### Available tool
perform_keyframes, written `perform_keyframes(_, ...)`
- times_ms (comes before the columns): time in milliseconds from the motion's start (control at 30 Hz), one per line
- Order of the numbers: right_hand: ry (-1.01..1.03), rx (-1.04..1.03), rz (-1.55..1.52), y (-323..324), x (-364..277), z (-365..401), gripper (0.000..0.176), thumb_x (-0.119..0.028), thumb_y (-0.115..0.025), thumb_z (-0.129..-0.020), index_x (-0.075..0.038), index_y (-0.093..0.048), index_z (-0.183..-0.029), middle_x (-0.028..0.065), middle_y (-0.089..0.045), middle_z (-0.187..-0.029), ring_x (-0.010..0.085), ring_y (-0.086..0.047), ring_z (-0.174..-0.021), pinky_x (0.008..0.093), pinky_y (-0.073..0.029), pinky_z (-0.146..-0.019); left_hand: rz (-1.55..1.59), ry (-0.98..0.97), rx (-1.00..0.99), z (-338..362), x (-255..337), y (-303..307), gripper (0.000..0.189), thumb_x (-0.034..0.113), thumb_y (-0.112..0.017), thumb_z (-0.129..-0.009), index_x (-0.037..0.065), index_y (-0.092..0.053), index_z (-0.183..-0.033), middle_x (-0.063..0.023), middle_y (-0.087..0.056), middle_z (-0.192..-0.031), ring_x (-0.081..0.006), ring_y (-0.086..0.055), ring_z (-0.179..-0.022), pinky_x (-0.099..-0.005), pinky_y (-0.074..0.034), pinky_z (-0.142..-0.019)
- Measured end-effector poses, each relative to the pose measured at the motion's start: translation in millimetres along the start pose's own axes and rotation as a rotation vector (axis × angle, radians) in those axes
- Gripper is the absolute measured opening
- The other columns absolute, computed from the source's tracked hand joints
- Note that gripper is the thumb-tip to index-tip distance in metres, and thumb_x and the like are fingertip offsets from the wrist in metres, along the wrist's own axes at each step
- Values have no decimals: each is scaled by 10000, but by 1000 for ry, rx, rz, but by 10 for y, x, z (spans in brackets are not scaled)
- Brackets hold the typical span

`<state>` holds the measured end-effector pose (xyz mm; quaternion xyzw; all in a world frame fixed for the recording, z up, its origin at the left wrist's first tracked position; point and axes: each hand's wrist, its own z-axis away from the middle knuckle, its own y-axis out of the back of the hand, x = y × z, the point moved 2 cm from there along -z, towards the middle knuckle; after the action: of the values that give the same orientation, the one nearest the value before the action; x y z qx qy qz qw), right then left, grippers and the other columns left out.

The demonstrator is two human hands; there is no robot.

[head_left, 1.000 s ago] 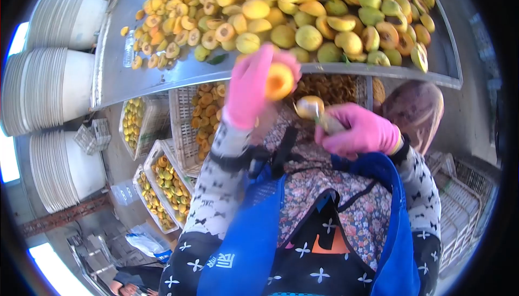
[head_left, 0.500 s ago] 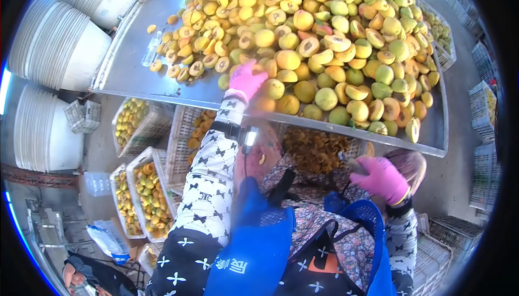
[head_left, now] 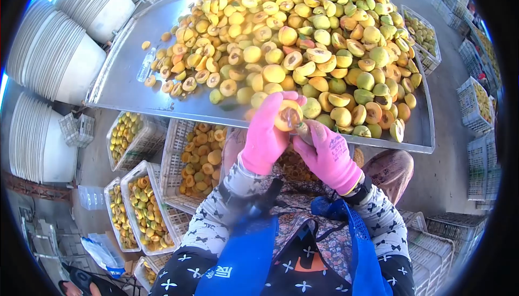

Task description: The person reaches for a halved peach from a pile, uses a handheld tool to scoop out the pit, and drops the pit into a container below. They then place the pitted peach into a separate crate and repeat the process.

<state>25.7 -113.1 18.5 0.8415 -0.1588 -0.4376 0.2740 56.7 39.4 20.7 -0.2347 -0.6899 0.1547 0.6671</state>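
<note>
My left hand (head_left: 266, 136), in a pink glove, holds a halved yellow fruit (head_left: 287, 116) with its brown pit side facing up. In a matching glove, my right hand (head_left: 327, 155) grips a small tool (head_left: 303, 130), whose tip meets the cut face; most of the tool is hidden by the fingers. Both hands are close together at the near edge of a metal table (head_left: 189, 109). Just beyond them lies a large heap of whole and halved fruit (head_left: 324, 52). Below my hands, dark fruit scraps (head_left: 294, 166) are partly visible.
Crates of fruit stand at the left, including one beside my left arm (head_left: 203, 158) and another further out (head_left: 148, 204). Stacked white tubs (head_left: 51, 52) are at the far left. A plastic bottle (head_left: 146, 64) lies on the table. At lower left, part of another person (head_left: 86, 285) shows.
My left hand has come back from the heap with a fruit half. My right hand has moved left and up to meet it. The view has shifted slightly.
</note>
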Motion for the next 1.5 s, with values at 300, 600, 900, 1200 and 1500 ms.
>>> perform_keyframes(300,-8,-87,330,157,-36,62,362,-210,-705,-862,-42,-573,-1155,141,-653,-903,339,-647,-785,432,-495,-673,-649,-339,-10,87,-26,-176,243,-10,-517,-956,-27,-554,-1195,-149,-632,-1124,-217,-644,-1033,-310,-534,-838)
perform_keyframes(600,-1,-107,428,56,143,104,320,-244,-675,-865,-59,-547,-1093,99,-624,-841,299,-643,-746,423,-481,-635,-105,-100,52,133,-78,-256,252,34,-557,-948,-25,-586,-1192,-121,-646,-1027,-187,-630,-931,-282,-506,-853)
perform_keyframes(900,-94,-16,-188,-131,77,189,269,-93,-683,-842,-20,-515,-1038,200,-597,-714,447,-597,-677,490,-446,-572,-210,-57,22,1,-112,-140,389,337,-465,-1046,-18,-613,-1106,-94,-665,-939,-176,-616,-819,-281,-498,-744)
perform_keyframes(1200,-189,-126,-316,-223,59,267,268,-148,-673,-824,-8,-555,-1019,223,-633,-779,435,-631,-746,471,-490,-630,-284,-122,238,54,-193,-151,452,388,-409,-1063,-3,-594,-936,-90,-640,-802,-156,-593,-698,-266,-480,-651)
perform_keyframes(1500,-790,-620,-1059,13,34,179,208,-198,-632,-906,-43,-562,-1027,14,-567,-689,94,-509,-493,250,-389,-437,-183,10,100,73,-164,-163,514,420,-403,-1058,-17,-616,-889,-119,-634,-759,-203,-604,-688,-289,-491,-663)
